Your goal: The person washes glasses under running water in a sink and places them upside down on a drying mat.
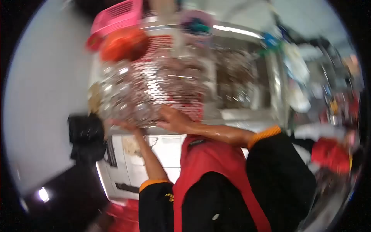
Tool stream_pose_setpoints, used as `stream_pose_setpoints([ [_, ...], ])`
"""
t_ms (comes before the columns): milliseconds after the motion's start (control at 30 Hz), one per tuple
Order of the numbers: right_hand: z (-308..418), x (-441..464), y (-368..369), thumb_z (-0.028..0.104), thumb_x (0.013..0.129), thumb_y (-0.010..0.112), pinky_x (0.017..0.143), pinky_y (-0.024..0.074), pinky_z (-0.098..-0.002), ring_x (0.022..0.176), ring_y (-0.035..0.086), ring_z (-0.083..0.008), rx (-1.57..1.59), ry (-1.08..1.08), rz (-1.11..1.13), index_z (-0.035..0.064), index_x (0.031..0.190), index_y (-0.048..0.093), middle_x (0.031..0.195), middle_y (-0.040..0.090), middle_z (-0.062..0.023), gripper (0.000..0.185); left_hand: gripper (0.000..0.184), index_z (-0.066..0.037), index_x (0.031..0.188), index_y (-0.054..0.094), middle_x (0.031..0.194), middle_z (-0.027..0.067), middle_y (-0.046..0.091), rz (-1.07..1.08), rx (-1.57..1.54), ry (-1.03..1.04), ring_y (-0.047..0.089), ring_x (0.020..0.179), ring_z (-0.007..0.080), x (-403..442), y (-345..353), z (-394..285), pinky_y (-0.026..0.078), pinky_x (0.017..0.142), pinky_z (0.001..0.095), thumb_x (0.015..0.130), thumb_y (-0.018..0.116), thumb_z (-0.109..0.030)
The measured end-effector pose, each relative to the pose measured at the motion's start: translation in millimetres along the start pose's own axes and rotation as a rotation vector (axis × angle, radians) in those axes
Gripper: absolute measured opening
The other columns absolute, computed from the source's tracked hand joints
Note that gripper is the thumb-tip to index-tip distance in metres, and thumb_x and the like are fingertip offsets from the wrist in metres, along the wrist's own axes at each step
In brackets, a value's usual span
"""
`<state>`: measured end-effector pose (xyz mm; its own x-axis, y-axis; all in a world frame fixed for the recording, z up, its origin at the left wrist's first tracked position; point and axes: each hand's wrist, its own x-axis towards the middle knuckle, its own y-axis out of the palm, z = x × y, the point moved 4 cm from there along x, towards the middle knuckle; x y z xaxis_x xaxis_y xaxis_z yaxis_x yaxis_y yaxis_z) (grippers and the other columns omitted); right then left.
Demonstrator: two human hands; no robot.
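Note:
Motion blur smears the whole view. Several clear drinking glasses (143, 112) stand close together on the left part of a red perforated mat (189, 110). At the near edge of these glasses is my left hand (126, 124), its fingers too blurred to make out. My right hand (174, 119) reaches in from the right, fingers pointing left toward the nearest glass. Whether they grip it I cannot tell. More glassware (179, 75), also blurred, covers the middle of the mat.
To the right lies a metal sink basin (276, 85) with blurred glassware inside. An orange-red bundle (123, 43), a pink basket (118, 17) and a pale pink tub (197, 17) sit at the back. A black object (87, 129) is at the left wall.

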<state>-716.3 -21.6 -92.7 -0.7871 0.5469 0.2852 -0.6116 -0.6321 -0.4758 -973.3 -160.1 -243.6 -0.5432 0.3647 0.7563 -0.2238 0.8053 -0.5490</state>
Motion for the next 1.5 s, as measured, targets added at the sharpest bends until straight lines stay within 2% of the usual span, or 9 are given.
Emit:
stream_pose_setpoints([
  [100, 14.0, -32.0, -55.8, 0.023, 0.081, 0.065, 0.064, 0.0517, -0.0324, 0.078, 0.063, -0.0249, -0.072, -0.172, -0.031, 0.0019, 0.090, 0.061, 0.093, 0.061, -0.0107, 0.023, 0.053, 0.000, 0.126, 0.040, 0.124, 0.0192, 0.045, -0.352, -0.633, -0.439, 0.044, 0.114, 0.0329, 40.6, -33.2, -26.9, 0.036, 0.098, 0.0430, 0.098, 0.031, -0.044],
  [167, -1.9, -62.4, -111.2, 0.019, 0.080, 0.064, 0.059, 0.0508, -0.0327, 0.069, 0.062, -0.0224, -0.166, -0.171, -0.110, 0.0041, 0.084, 0.062, 0.080, 0.062, -0.0076, 0.015, 0.059, 0.000, 0.123, 0.041, 0.117, 0.0170, 0.049, -0.169, 0.125, -0.390, 0.050, 0.105, 0.0313, 48.3, -73.4, -20.7, 0.042, 0.092, 0.0421, 0.096, 0.026, -0.051],
  [233, -60.0, -84.6, -180.7, 0.015, 0.079, 0.062, 0.057, 0.0492, -0.0350, 0.067, 0.061, -0.0252, -0.272, 0.059, -0.267, 0.0050, 0.081, 0.062, 0.079, 0.062, -0.0083, 0.011, 0.051, -0.001, 0.123, 0.041, 0.111, 0.0155, 0.051, -0.443, -0.393, -0.740, 0.053, 0.097, 0.0304, 58.9, -113.7, -73.1, 0.046, 0.083, 0.0380, 0.095, 0.038, -0.045],
  [367, -191.1, -135.3, -295.0, 0.022, 0.073, 0.067, 0.100, 0.0320, -0.0454, 0.114, 0.047, -0.0353, -0.720, 0.730, 0.064, 0.0066, 0.118, 0.050, 0.115, 0.053, -0.0196, 0.050, 0.035, 0.001, 0.108, 0.045, 0.099, 0.0162, 0.050, -0.504, -0.104, -0.557, 0.050, 0.089, 0.0247, 74.0, -163.0, -117.5, 0.046, 0.075, 0.0372, 0.092, 0.052, -0.029],
  [433, -232.1, -153.6, -304.6, 0.024, 0.071, 0.068, 0.099, 0.0323, -0.0465, 0.113, 0.047, -0.0347, -0.656, 0.679, 0.234, 0.0072, 0.121, 0.049, 0.115, 0.052, -0.0184, 0.056, 0.028, 0.000, 0.102, 0.047, 0.092, 0.0140, 0.050, -0.528, 0.010, -0.363, 0.050, 0.081, 0.0226, 81.7, -171.7, -165.3, 0.045, 0.076, 0.0350, 0.092, 0.054, -0.025],
  [633, -243.3, -132.5, -283.1, 0.022, 0.065, 0.071, 0.100, 0.0275, -0.0470, 0.115, 0.043, -0.0358, -0.609, 0.359, 0.481, 0.0058, 0.130, 0.041, 0.120, 0.049, -0.0168, 0.073, 0.028, -0.004, 0.111, 0.055, 0.098, 0.0120, 0.056, 0.794, -0.919, -0.162, 0.053, 0.086, 0.0251, 17.3, -30.0, -400.2, 0.042, 0.083, 0.0366, 0.083, 0.053, -0.008],
  [867, -246.5, -123.9, -279.5, 0.030, 0.058, 0.078, 0.097, 0.0287, -0.0441, 0.114, 0.044, -0.0329, -0.413, 0.322, 0.637, 0.0079, 0.120, 0.046, 0.115, 0.052, -0.0142, 0.073, 0.029, -0.002, 0.102, 0.059, 0.095, 0.0206, 0.059, 1.363, -0.307, 0.260, 0.058, 0.089, 0.0399, -57.8, 153.1, -478.3, 0.046, 0.077, 0.0470, 0.090, 0.042, -0.022],
  [1067, -256.2, -112.0, -273.1, 0.038, 0.075, 0.072, 0.048, 0.0316, -0.0411, 0.049, 0.045, -0.0273, -0.140, 0.268, 0.463, 0.0073, 0.071, 0.040, 0.054, 0.046, -0.0127, 0.045, 0.035, 0.000, 0.088, 0.061, 0.091, 0.0240, 0.060, 1.383, -0.291, 0.159, 0.059, 0.085, 0.0419, -68.1, 162.4, -470.2, 0.047, 0.075, 0.0491, 0.092, 0.039, -0.027],
  [1500, -277.1, -94.2, -299.5, 0.032, 0.073, 0.074, 0.063, 0.0367, -0.0366, 0.065, 0.041, -0.0199, 0.092, 0.266, 0.237, 0.0062, 0.071, 0.044, 0.066, 0.044, -0.0021, 0.040, 0.022, -0.006, 0.102, 0.059, 0.095, 0.0193, 0.053, 1.264, -0.359, 0.210, 0.055, 0.094, 0.0375, -73.5, 152.5, -465.9, 0.042, 0.083, 0.0484, 0.085, 0.049, -0.016],
])
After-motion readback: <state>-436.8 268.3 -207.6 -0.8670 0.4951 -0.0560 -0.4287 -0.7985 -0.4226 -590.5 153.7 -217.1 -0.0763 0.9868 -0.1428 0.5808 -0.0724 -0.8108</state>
